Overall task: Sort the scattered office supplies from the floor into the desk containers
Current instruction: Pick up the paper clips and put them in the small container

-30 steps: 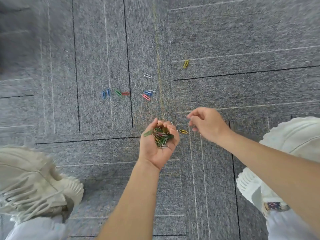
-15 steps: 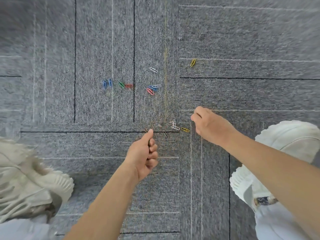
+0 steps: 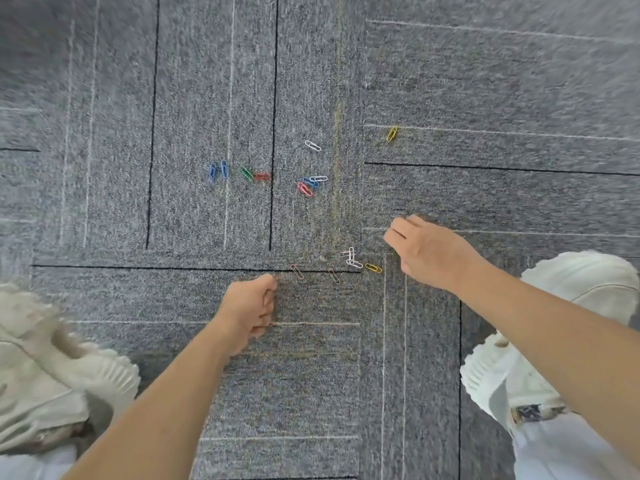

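Pinching paper clips (image 3: 351, 258) beside the right hand (image 3: 429, 251) singly suits carpet (image 3: 311, 393); its grip I cannot tell; left hand (image 3: 247, 308) fisted, likely round paper clips.

hidden and cropped
closed left hand (image 3: 247, 311) conceals its palm; right hand (image 3: 429, 251) covers its fingertips; blurred cream chunky-soled shoe (image 3: 52, 375) leaves frame.
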Demonstrator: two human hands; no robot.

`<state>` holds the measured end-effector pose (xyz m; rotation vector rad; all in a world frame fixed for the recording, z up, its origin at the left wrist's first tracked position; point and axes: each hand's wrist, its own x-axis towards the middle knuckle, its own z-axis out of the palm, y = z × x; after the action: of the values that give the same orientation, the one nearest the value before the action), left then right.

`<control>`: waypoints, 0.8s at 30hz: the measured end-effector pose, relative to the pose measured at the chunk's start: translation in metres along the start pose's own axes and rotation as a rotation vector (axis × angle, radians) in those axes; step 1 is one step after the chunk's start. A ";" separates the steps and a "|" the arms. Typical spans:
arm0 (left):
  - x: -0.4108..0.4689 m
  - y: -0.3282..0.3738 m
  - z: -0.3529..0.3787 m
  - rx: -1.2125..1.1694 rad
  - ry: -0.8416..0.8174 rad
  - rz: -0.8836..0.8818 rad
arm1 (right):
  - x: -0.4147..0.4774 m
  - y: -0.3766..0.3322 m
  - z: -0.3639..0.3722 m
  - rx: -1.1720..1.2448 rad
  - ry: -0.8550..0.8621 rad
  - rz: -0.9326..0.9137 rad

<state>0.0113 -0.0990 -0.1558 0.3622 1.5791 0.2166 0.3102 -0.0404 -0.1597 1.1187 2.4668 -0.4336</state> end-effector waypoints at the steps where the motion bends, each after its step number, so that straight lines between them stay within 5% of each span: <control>1: 0.002 -0.004 -0.001 0.000 0.019 0.002 | -0.001 -0.002 0.001 0.009 -0.017 0.008; 6: 0.006 -0.004 0.003 0.036 0.064 -0.012 | -0.005 -0.010 0.007 0.208 0.017 0.169; 14: 0.011 0.000 0.003 0.119 0.102 -0.044 | 0.008 -0.023 -0.027 1.762 -0.091 0.621; 16: 0.012 0.000 0.004 0.129 0.116 -0.055 | 0.010 -0.023 -0.027 1.979 -0.117 0.654; 18: 0.012 0.001 0.005 0.130 0.140 -0.072 | 0.013 -0.024 -0.027 1.873 -0.157 0.620; 22: 0.014 0.002 0.007 0.116 0.167 -0.088 | 0.022 -0.017 -0.024 0.657 -0.262 0.311; 24: 0.016 0.002 0.006 0.118 0.171 -0.100 | 0.023 -0.019 -0.023 0.389 -0.304 0.263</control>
<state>0.0174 -0.0917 -0.1699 0.3633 1.7786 0.0786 0.2768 -0.0276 -0.1487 1.3858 1.9876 -0.9516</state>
